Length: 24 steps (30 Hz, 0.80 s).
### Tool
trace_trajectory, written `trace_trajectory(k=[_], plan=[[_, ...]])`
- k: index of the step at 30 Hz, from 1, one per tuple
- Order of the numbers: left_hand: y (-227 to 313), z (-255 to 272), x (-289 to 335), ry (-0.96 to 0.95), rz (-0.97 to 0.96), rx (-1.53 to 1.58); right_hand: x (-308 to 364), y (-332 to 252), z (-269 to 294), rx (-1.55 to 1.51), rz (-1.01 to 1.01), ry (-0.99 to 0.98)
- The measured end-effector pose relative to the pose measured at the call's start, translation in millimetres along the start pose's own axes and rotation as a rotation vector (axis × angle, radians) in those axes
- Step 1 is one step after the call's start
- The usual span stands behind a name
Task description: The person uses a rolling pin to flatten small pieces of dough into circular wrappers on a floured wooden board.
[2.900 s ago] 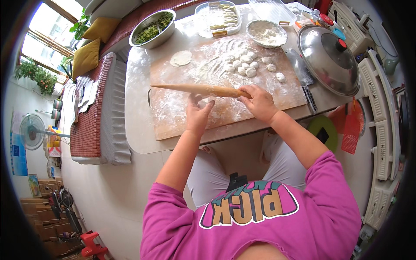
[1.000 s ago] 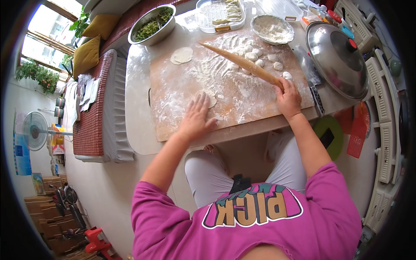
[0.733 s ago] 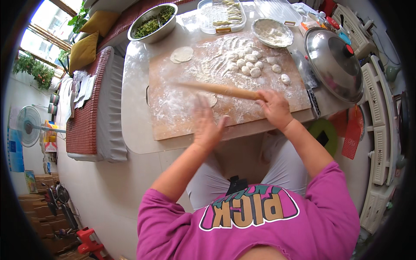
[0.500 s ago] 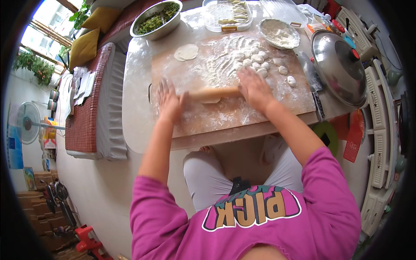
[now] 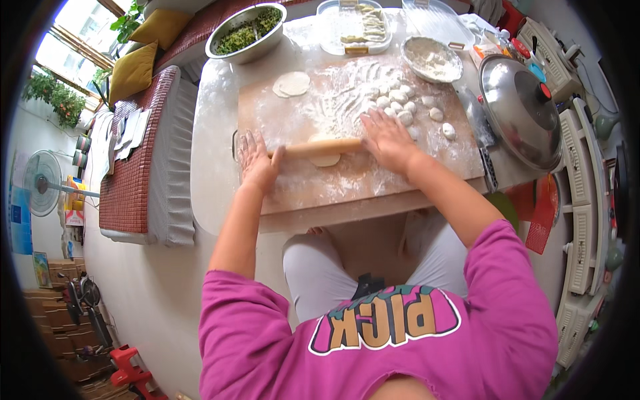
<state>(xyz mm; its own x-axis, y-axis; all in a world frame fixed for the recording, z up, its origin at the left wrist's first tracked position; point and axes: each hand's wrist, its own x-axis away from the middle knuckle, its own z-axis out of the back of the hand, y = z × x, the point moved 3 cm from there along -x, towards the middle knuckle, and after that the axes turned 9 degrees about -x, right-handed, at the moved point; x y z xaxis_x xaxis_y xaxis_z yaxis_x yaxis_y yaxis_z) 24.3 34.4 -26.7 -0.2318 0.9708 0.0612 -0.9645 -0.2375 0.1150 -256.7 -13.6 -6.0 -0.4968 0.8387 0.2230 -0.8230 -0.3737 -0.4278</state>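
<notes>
A wooden rolling pin lies crosswise on the floury wooden board. Under it is a flat round of dough, partly hidden, showing on the near and far sides. My left hand rests on the pin's left end, fingers stretched out and thumb toward the dough. On the right end presses my right hand, its fingers extended and pointing away from me. Beyond that hand sit several small floured dough pieces. Rolled wrappers lie overlapping at the board's far left.
Far left stands a metal bowl of chopped green filling. A clear box holds shaped dumplings; a flour bowl is right of it. A cleaver lies at the board's right edge, beside a large domed lid.
The hands and pin, blurred by motion before, now look sharper and sit slightly nearer to me. More of the dough round shows on both sides of the pin. The view has shifted a little.
</notes>
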Motion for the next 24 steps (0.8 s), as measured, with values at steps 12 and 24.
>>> trace_trajectory(k=[12,24], plan=[[106.0,-7.0,51.0,0.113,0.063,0.197,65.2,36.8,17.9,-0.280,0.051,0.614],[28.9,-19.6,52.8,0.104,-0.054,0.012,51.3,38.8,-3.5,-0.034,0.415,0.372]])
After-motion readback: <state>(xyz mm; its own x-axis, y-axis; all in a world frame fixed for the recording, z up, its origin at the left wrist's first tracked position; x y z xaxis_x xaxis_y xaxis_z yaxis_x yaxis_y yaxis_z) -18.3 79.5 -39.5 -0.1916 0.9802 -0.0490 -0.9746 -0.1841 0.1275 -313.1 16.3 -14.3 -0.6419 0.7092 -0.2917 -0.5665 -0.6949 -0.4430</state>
